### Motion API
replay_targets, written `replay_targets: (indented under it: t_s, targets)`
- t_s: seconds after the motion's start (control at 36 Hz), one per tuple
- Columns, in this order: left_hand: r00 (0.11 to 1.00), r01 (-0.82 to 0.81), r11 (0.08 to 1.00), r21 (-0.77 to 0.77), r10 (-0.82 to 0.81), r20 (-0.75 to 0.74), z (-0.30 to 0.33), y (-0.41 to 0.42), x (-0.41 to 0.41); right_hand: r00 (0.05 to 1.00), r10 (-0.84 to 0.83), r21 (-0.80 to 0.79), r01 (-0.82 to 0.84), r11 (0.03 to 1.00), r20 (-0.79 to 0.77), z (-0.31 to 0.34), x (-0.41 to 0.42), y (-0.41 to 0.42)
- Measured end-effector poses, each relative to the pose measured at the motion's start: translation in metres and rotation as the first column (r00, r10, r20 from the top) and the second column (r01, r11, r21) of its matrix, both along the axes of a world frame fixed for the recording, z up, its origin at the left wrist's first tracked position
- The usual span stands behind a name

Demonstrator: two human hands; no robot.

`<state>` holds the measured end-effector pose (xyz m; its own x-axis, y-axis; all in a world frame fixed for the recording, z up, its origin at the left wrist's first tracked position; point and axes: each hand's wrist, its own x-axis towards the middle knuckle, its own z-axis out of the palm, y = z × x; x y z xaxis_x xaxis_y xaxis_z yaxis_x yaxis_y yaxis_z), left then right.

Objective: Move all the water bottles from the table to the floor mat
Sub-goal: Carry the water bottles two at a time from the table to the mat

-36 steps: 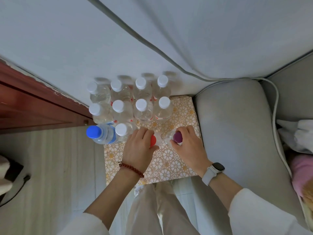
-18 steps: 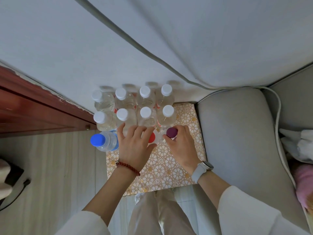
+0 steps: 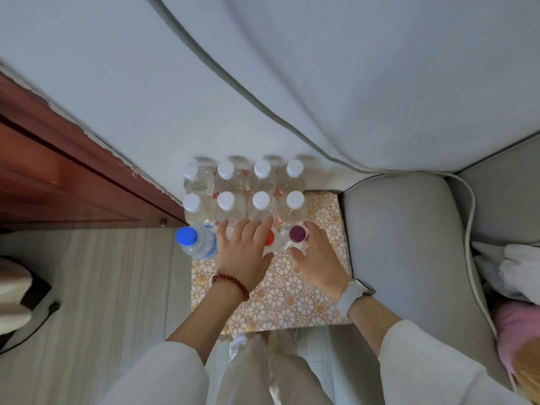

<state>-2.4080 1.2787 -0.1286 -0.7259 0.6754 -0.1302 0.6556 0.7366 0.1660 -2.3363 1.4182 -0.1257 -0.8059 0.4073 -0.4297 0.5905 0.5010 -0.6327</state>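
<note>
A flower-patterned floor mat [image 3: 280, 299] lies below me. Several white-capped water bottles [image 3: 261, 199] stand in two rows at its far edge, and a blue-capped bottle [image 3: 187, 237] stands at the left of a nearer row. My left hand [image 3: 242, 255] lies with fingers straight and spread. The red-capped bottle [image 3: 270, 239] stands between its index finger and thumb. My right hand [image 3: 318, 258] curls round the purple-capped bottle [image 3: 297, 232], which stands on the mat beside the red one. Under my left fingers a further bottle is mostly hidden.
A dark red wooden cabinet [image 3: 58, 182] runs along the left. A grey cushion [image 3: 409, 244] borders the mat on the right, with a white cable [image 3: 470, 217] and white cloth [image 3: 514, 267] beyond. Pale fabric [image 3: 292, 68] hangs behind the bottles. A black-and-white object [image 3: 26, 290] sits on the wood floor.
Both hands moved the red-capped and purple-capped bottles away from me, up to the white-capped rows. My left fingers went from curled round the red-capped bottle to straight and spread.
</note>
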Motion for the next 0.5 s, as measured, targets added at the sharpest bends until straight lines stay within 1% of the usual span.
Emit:
replay_targets:
  t_s: [0.06, 0.08, 0.11, 0.17, 0.28, 0.36, 0.44, 0.5]
  targets:
    - [0.989, -0.07, 0.995, 0.076, 0.059, 0.137, 0.014, -0.003, 0.001, 1.0, -0.008, 0.082, 0.008, 0.997, 0.003, 0.017, 0.002, -0.001]
    - [0.979, -0.12, 0.984, 0.13, 0.096, 0.178, 0.023, -0.006, 0.002, 1.0, -0.015, 0.126, 0.016, 0.992, -0.008, 0.028, 0.002, -0.003]
    - [0.969, -0.174, 0.968, 0.182, 0.136, 0.206, 0.034, -0.011, 0.003, 0.999, -0.018, 0.151, 0.023, 0.988, -0.031, 0.041, 0.0, -0.006]
    - [0.945, -0.288, 0.92, 0.265, 0.229, 0.232, 0.055, -0.027, 0.006, 0.994, 0.0, 0.142, 0.015, 0.99, -0.107, 0.068, -0.004, -0.019]
    - [0.861, -0.506, 0.799, 0.325, 0.444, 0.248, 0.098, -0.085, 0.014, 0.954, 0.167, 0.124, -0.14, 0.982, -0.25, 0.115, -0.017, -0.071]
    - [0.8, -0.598, 0.718, 0.355, 0.563, 0.21, 0.13, -0.151, 0.031, 0.898, 0.297, 0.095, -0.282, 0.955, -0.324, 0.147, -0.02, -0.14]
    - [0.721, -0.677, 0.643, 0.358, 0.677, 0.147, 0.162, -0.235, 0.066, 0.823, 0.445, 0.071, -0.451, 0.89, -0.352, 0.171, -0.009, -0.23]
    - [0.638, -0.735, 0.56, 0.382, 0.761, 0.113, 0.18, -0.3, 0.102, 0.746, 0.548, 0.083, -0.562, 0.823, -0.378, 0.184, 0.009, -0.296]
